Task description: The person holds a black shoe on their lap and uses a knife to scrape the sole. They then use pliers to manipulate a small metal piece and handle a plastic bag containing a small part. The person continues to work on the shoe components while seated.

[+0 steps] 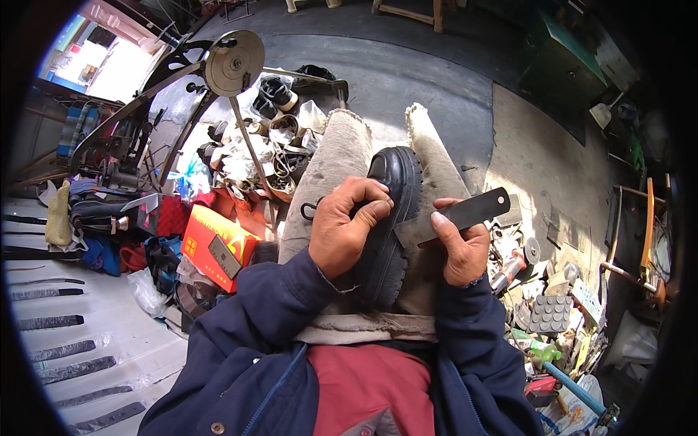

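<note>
Passage: floor [465,80] beyond the legs [331,160]. Obstacles, left: wheel [234,63], clutter [251,163], red box [200,243]. Obstacles, right: tool heap [551,314]. Centre: blade [476,211] spanning right hand [462,251] to shoe [392,168], barring the gap between.

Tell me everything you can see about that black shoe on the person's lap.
The black shoe has a rounded, glossy toe, leather-like to look at, and a thick, ridged black sole. It lies along the lap, toe pointing away from the person, sole edge turned rightward. The left hand, fingers curled, holds its upper, hiding much of it. A flat metal blade appears to touch the sole's side.
</note>
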The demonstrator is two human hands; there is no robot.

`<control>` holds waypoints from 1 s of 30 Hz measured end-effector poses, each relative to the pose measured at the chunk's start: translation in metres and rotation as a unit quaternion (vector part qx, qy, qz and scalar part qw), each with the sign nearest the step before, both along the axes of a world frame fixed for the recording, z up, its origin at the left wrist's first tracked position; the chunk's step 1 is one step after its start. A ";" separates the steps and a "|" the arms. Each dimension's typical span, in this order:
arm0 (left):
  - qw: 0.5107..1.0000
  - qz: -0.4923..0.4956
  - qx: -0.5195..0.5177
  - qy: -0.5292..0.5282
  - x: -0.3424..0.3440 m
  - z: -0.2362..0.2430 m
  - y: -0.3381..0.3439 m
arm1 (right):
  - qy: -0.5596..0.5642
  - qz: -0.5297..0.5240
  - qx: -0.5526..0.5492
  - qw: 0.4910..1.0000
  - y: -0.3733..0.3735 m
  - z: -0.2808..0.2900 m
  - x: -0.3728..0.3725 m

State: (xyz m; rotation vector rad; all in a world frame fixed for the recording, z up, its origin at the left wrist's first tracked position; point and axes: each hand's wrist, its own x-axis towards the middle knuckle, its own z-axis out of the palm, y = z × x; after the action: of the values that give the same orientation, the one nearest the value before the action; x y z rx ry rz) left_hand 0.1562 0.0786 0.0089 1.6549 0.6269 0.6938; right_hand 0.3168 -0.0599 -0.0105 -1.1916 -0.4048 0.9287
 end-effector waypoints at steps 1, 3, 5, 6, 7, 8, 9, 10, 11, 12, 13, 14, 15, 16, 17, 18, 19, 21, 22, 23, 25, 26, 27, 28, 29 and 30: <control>0.999 0.000 -0.031 -0.007 -0.001 0.000 0.000 | -0.010 -0.001 -0.003 1.000 0.000 0.000 0.000; 0.997 -0.007 -0.066 -0.037 -0.001 0.001 0.001 | -0.014 -0.024 0.005 1.000 -0.002 -0.003 0.000; 0.994 -0.011 -0.076 -0.080 -0.003 0.002 0.001 | 0.004 -0.076 0.018 0.997 -0.002 -0.006 0.000; 0.992 -0.011 -0.069 -0.106 -0.005 0.003 0.001 | 0.034 -0.103 0.027 0.994 -0.003 -0.007 0.000; 0.989 -0.011 -0.063 -0.133 -0.009 0.004 0.000 | 0.051 -0.116 0.043 0.991 -0.004 -0.009 0.002; 0.992 -0.006 -0.019 -0.127 -0.014 0.005 -0.002 | 0.072 -0.132 0.056 0.987 -0.005 -0.009 0.003; 0.992 -0.002 0.024 -0.121 -0.023 0.007 -0.005 | 0.080 -0.137 0.053 0.986 -0.007 -0.010 0.005; 0.992 0.005 0.064 -0.110 -0.033 0.009 -0.008 | 0.088 -0.142 0.050 0.985 -0.008 -0.010 0.008; 0.991 0.005 0.101 -0.084 -0.044 0.011 -0.010 | 0.104 -0.155 0.041 0.982 -0.010 -0.010 0.009; 0.988 0.003 0.140 -0.058 -0.056 0.013 -0.012 | 0.104 -0.145 0.044 0.983 -0.011 -0.009 0.010; 0.987 0.006 0.153 -0.040 -0.067 0.013 -0.015 | 0.112 -0.143 0.040 0.983 -0.013 -0.009 0.011; 0.986 0.016 0.168 -0.009 -0.079 0.013 -0.017 | 0.129 -0.146 0.035 0.980 -0.014 -0.008 0.011; 0.979 0.020 0.199 0.028 -0.091 0.013 -0.016 | 0.113 -0.136 0.039 0.983 -0.014 -0.007 0.012; 0.970 0.026 0.232 0.070 -0.102 0.014 -0.016 | 0.106 -0.133 0.042 0.985 -0.014 -0.007 0.011; 0.958 0.034 0.263 0.113 -0.110 0.013 -0.017 | 0.100 -0.128 0.044 0.986 -0.014 -0.006 0.010; 0.953 0.062 0.266 0.131 -0.115 0.011 -0.020 | 0.094 -0.124 0.045 0.987 -0.013 -0.006 0.009; 0.947 0.092 0.269 0.148 -0.118 0.011 -0.023 | 0.087 -0.120 0.047 0.988 -0.013 -0.005 0.009; 0.930 0.125 0.308 0.155 -0.118 0.011 -0.027 | 0.093 -0.102 0.045 0.989 -0.013 -0.003 0.008; 0.926 0.133 0.306 0.176 -0.114 0.011 -0.030 | 0.073 -0.077 0.038 0.994 -0.012 -0.002 0.007; 0.933 0.117 0.286 0.187 -0.107 0.010 -0.033 | 0.061 -0.057 0.037 0.996 -0.011 -0.001 0.006; 0.919 0.074 0.291 0.255 -0.095 0.012 -0.034 | 0.040 0.002 -0.005 0.999 -0.014 0.003 0.006; 0.909 0.065 0.313 0.266 -0.090 0.012 -0.033 | 0.014 0.032 -0.027 0.999 -0.014 0.004 0.003; 0.911 0.051 0.311 0.267 -0.088 0.014 -0.030 | -0.020 0.066 -0.056 0.996 -0.017 0.007 0.000; 0.914 0.037 0.297 0.274 -0.088 0.016 -0.027 | -0.056 0.086 -0.091 0.991 -0.020 0.009 -0.004; 0.915 0.024 0.291 0.279 -0.089 0.017 -0.025 | -0.089 0.097 -0.113 0.985 -0.020 0.008 -0.009; 0.916 0.012 0.281 0.286 -0.091 0.018 -0.023 | -0.139 0.088 -0.147 0.975 -0.020 0.008 -0.015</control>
State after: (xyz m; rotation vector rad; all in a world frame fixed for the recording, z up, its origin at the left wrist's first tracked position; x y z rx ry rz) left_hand 0.0655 0.0560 0.0264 2.4304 0.9148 0.4132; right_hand 0.3017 -0.0799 -0.0026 -1.5854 -0.6213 0.9997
